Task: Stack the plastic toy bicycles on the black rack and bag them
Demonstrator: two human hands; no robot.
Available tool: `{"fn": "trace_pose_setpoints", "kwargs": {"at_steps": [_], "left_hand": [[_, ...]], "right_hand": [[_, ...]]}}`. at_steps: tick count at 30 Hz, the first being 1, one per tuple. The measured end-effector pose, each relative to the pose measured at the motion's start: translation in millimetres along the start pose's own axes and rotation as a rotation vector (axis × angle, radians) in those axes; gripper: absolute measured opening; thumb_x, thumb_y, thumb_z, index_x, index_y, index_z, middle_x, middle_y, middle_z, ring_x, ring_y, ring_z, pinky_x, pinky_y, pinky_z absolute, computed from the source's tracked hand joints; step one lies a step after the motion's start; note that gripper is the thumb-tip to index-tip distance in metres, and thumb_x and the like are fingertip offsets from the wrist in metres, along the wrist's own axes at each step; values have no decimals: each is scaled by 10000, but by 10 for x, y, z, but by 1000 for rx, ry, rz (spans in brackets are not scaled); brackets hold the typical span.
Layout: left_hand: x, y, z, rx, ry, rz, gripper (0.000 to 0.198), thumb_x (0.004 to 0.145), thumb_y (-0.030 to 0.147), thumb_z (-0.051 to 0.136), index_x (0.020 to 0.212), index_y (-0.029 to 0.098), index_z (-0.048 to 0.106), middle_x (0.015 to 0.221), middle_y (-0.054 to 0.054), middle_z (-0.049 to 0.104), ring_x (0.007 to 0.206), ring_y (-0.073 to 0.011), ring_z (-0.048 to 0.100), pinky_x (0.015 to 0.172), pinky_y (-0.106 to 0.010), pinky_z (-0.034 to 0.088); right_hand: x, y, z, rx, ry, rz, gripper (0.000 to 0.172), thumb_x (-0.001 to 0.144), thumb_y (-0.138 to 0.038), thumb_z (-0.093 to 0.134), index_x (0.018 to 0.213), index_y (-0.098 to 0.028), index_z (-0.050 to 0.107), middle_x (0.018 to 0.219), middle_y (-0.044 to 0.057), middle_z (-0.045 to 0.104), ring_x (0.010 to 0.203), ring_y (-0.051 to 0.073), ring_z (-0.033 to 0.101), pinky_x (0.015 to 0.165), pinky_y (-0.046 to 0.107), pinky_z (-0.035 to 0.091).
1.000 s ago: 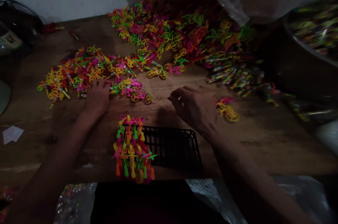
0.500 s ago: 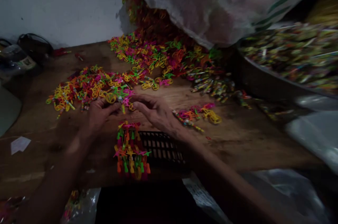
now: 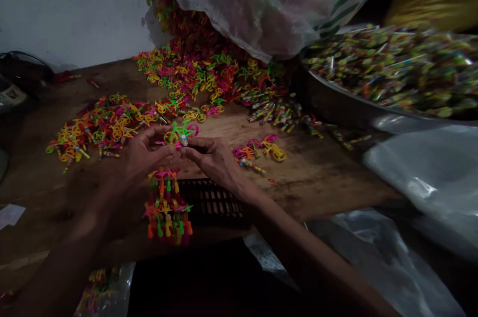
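Note:
Both hands meet over the wooden table, pinching a small plastic toy bicycle (image 3: 180, 130) with a green frame and yellow and magenta wheels. My left hand (image 3: 147, 153) is closed on its left side, fingertips partly hidden. From the right, the thumb and fingers of my right hand (image 3: 211, 155) close on it near a small white-and-blue printed piece. Just below, a tight block of bright toy bicycles (image 3: 168, 207) stands at the left end of a black slotted basket (image 3: 214, 200).
Loose toy bicycles lie in a pile (image 3: 112, 123) at left and spill from a white sack (image 3: 254, 3) behind. Wrapped printed sticks (image 3: 278, 110) lie at its right. A large metal basin (image 3: 347, 93) holds many more. Clear plastic bags (image 3: 429, 172) lie at right.
The view has swung right, so things sit further left. My hands have come closer together, and the green-framed bicycle now shows upright between them.

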State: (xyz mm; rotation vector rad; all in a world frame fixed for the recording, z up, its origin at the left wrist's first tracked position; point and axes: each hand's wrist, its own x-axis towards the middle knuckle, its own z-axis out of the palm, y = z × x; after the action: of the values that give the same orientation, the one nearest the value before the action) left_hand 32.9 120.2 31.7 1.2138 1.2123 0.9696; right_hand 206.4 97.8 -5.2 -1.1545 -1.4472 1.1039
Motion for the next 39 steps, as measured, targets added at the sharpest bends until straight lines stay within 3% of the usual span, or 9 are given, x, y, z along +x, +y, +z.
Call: {"fn": "trace_pose_setpoints", "kwargs": {"at_steps": [4,9,14,19,23,25,30,34,39], "left_hand": [[41,100,87,0,13,1,437,520,330,930,859,146,724,796,-3,754,645,-132,693,615,-254,623],[102,77,185,17,82,-15,456,489,345,955,821,126,731,751,-18,753,625,-155,697,592,-278,631],[95,71,235,2,111,13,494,452,339,980,826,136,730,733,3,735,647,-161,706,599,-283,635],[51,106,250,-65,69,-27,520,455,322,980,902,159,770,803,-4,770,692,-164,729,624,-264,631],[33,73,205,-68,19,-36,487,479,311,973,905,172,783,800,-6,778,690,-144,719,664,-246,609],[21,47,165,-79,-40,-4,456,489,320,973,875,174,779,837,-9,782,711,-147,715,682,-257,602],[-34,57,80,-3,-269,105,289,615,325,921,841,194,798,858,-7,783,747,-129,709,756,-247,590],[-66,131,46,162,-311,178,202,656,309,881,815,211,803,808,7,766,729,-144,713,706,-247,592],[-52,175,23,324,-389,132,166,731,339,823,823,202,803,863,-28,784,822,-204,747,735,-289,612]], "right_hand": [[-16,40,-25,109,-34,61,360,785,-516,712,827,-169,800,695,-14,678,612,105,484,589,245,355],[-58,32,-56,216,-25,59,330,767,-494,749,767,-166,772,734,20,707,687,137,578,654,268,443],[-128,45,15,185,157,21,250,781,-418,722,763,-171,750,713,10,700,661,135,567,614,256,430],[-212,77,139,121,293,-25,193,795,-370,690,787,-187,751,692,2,691,649,138,572,617,261,446],[-313,51,188,219,372,-2,204,750,-404,738,707,-207,702,674,-9,676,641,137,560,632,271,464],[-366,4,182,336,324,36,245,718,-441,786,725,-212,699,692,-16,680,663,138,576,661,273,489],[-457,-139,62,494,4,135,386,637,-498,891,684,-209,640,631,-58,592,607,101,528,614,240,471],[-491,-159,-121,358,-154,99,381,732,-525,840,702,-197,649,655,-46,601,605,94,517,575,224,445],[-505,-75,-298,132,-257,56,378,853,-552,739,765,-186,707,685,-23,637,585,86,529,544,215,432]]}}
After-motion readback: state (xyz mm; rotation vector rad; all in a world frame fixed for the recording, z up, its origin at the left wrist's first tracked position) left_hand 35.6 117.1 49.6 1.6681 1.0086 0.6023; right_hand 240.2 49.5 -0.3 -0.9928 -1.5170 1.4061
